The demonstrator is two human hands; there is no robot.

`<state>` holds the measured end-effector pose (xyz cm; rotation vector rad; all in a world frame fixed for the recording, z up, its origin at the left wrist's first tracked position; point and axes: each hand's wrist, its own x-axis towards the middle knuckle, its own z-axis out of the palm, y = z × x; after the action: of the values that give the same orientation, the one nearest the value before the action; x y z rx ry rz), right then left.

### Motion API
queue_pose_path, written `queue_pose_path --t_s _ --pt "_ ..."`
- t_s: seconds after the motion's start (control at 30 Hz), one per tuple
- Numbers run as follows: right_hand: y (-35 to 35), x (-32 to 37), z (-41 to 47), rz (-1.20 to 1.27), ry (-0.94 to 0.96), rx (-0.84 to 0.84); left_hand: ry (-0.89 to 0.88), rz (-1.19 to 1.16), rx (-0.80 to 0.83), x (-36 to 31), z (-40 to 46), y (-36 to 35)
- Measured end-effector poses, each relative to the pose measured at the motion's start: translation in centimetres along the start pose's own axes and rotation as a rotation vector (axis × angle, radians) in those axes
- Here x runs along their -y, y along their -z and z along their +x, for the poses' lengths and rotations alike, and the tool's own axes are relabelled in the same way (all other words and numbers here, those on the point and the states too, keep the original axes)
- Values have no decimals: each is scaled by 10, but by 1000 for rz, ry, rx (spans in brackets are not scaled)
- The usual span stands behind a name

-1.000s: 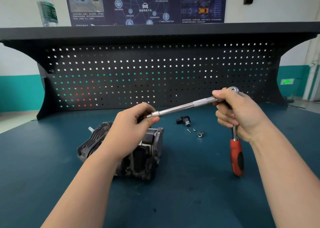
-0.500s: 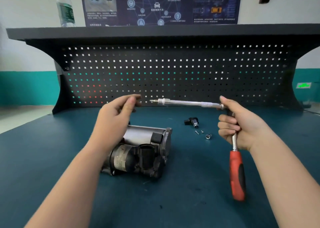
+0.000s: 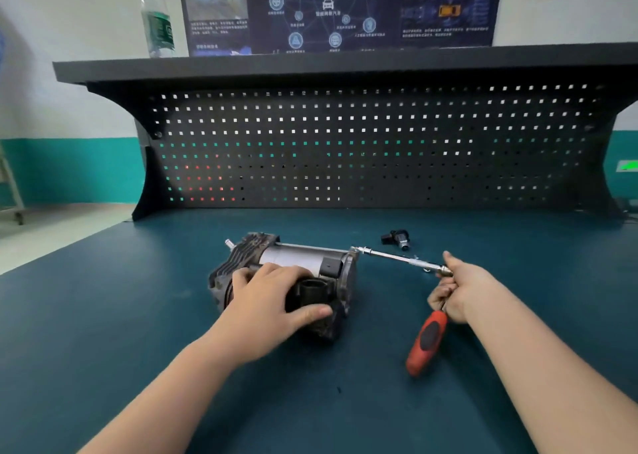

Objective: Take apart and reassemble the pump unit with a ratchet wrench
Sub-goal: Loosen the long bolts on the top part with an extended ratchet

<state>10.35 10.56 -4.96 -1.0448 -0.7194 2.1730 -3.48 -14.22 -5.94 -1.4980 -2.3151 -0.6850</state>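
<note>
Teal bench [image 3: 138,332] w/ pegboard [image 3: 345,142] behind; left hand [image 3: 266,301] gripped pump unit [image 3: 293,256] (frame centre), right hand [image 3: 462,288] held ratchet wrench [image 3: 426,339].

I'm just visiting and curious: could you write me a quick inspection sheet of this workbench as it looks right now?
Surface: dark teal bench top, a black pegboard at its back.
Job's things: pump unit lying on its side; ratchet wrench with a long extension bar whose tip meets the pump's right end.
Clutter: small black part lying behind the bar; tiny fasteners near it, too small to identify.
Hands: left hand holds the pump; right hand grips the wrench near its head.
Cables: nothing seen.
Surroundings: water bottle on the top shelf; poster on the wall.
</note>
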Motion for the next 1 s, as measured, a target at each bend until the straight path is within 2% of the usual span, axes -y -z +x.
queue_pose_path --t_s 0.13,0.23,0.3,0.4,0.57,0.63,0.67,0.7,0.77,0.8,0.83,0.9,1.0 --pt "0 3 8 -36 33 -35 -50 55 -128 0 2 -9" --pt "3 6 16 -200 85 -46 -67 39 -152 -1 4 -12" --pt "4 8 19 -443 210 -134 -51 27 -166 -4 3 -12" --pt "11 9 22 -999 512 -422 -12 -9 -211 -9 -2 -10" --pt "15 9 26 -1249 596 -509 9 -99 -220 -21 -20 -1" --pt "7 10 15 -1324 789 -498 -2 -124 -224 -29 -29 2" --pt "1 9 4 -1241 900 -372 -5 -133 -226 -33 -33 3" --pt "-7 6 -10 -1102 966 -144 -4 -143 -226 -37 -36 5" --pt "-23 -6 -46 -928 912 427 13 -172 -216 -43 -42 10" --pt "-29 -15 -62 -967 859 657 27 -188 -210 -46 -43 13" --pt "-33 -24 -73 -1050 831 816 43 -210 -209 -48 -44 17" --pt "-36 -37 -83 -1156 853 955 87 -290 -234 -51 -44 27" --pt "-37 -41 -82 -1047 862 989 125 -336 -226 -57 -32 47"
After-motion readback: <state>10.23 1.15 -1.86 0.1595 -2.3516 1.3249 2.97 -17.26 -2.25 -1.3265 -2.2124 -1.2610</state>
